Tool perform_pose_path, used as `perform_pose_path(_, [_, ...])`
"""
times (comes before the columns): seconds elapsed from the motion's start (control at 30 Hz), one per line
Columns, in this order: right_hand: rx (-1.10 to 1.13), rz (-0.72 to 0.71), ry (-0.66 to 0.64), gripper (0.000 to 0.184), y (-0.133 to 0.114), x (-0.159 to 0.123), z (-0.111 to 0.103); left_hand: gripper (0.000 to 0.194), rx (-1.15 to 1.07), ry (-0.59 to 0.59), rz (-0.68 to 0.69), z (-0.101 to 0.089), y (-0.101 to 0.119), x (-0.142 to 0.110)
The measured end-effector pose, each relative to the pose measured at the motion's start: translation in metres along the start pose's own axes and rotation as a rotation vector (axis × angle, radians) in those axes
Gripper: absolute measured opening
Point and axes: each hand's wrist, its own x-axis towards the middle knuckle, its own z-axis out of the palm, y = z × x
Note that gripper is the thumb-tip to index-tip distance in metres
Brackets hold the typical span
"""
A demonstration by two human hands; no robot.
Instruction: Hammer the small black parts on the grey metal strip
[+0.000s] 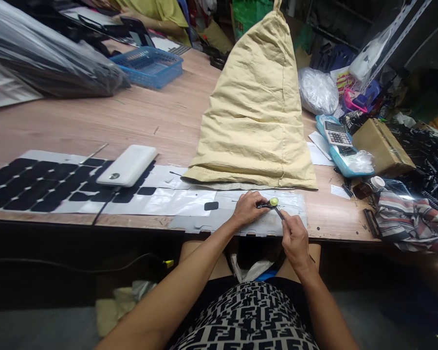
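Note:
My left hand (248, 209) is at the table's front edge, its fingers pinched on a small black piece (263, 205) whose kind I cannot make out. My right hand (295, 237) grips the dark handle of a short tool with a rounded yellow-green head (273, 201), perhaps a small mallet. That head is at the black piece's right end; whether they touch, I cannot tell. Beneath both hands lies a pale sheet (224, 221), partly covered by clear film. A black rounded patch (211, 206) is on white paper left of my left hand.
A large beige cloth bag (255, 112) stands just beyond my hands. To the left, a white power bank (127, 165) rests on a sheet of black shapes (32, 182). Further back is a blue basket (149, 65); a calculator (337, 133) and cardboard box (383, 148) are right.

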Motion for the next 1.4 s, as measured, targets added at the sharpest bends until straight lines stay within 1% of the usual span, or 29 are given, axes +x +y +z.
perform_pose_path(0.1, [-0.11,-0.014,-0.003,0.043,0.001,0.001,0.008,0.017,0.006,0.016,0.006,0.0,0.0,0.0])
perform_pose_path(0.17, [-0.152,-0.015,-0.017,0.045,0.003,0.002,0.01,0.016,-0.005,0.023,0.01,0.0,0.0,0.0])
perform_pose_path(0.23, [-0.162,-0.011,-0.011,0.044,0.005,0.004,0.009,0.017,-0.024,0.023,0.008,0.0,0.001,0.0])
perform_pose_path(0.37, [-0.174,-0.002,0.049,0.044,0.01,0.004,0.003,0.018,-0.04,0.025,-0.004,0.001,0.001,0.0])
perform_pose_path(0.53, [-0.189,0.008,0.022,0.044,0.014,0.001,0.004,0.018,-0.041,0.021,-0.01,0.001,0.0,0.0])
perform_pose_path(0.6, [-0.195,0.028,0.042,0.043,0.018,0.003,0.003,0.018,-0.04,0.015,-0.01,0.001,0.0,0.001])
perform_pose_path(0.7, [-0.249,0.1,0.103,0.042,0.034,0.014,-0.005,0.018,-0.036,0.015,-0.004,0.001,-0.001,0.001])
perform_pose_path(0.83, [-0.456,0.269,0.173,0.037,0.073,0.032,-0.018,0.016,-0.024,0.009,-0.002,0.001,-0.001,0.0])
perform_pose_path(0.9, [-0.57,0.319,0.188,0.034,0.092,0.037,-0.022,0.016,-0.02,-0.006,-0.003,0.001,-0.001,0.0])
perform_pose_path(1.0, [-0.662,0.325,0.218,0.033,0.112,0.039,-0.023,0.018,-0.026,-0.02,0.005,-0.002,-0.003,0.0])
perform_pose_path(1.13, [-0.686,0.307,0.219,0.033,0.117,0.038,-0.019,0.022,-0.08,-0.006,0.042,-0.007,-0.004,-0.001])
perform_pose_path(1.2, [-0.687,0.308,0.211,0.033,0.116,0.038,-0.018,0.024,-0.098,0.043,0.081,-0.007,0.001,-0.011])
perform_pose_path(1.27, [-0.686,0.311,0.204,0.032,0.115,0.039,-0.018,0.025,-0.104,0.097,0.155,-0.004,0.01,-0.033])
perform_pose_path(1.33, [-0.686,0.312,0.202,0.032,0.115,0.039,-0.018,0.024,-0.122,0.104,0.282,0.005,0.021,-0.066])
perform_pose_path(1.37, [-0.686,0.311,0.2,0.032,0.116,0.039,-0.018,0.022,-0.152,0.095,0.38,0.011,0.026,-0.084])
perform_pose_path(1.4, [-0.685,0.309,0.2,0.031,0.116,0.039,-0.018,0.021,-0.176,0.041,0.473,0.019,0.029,-0.102])
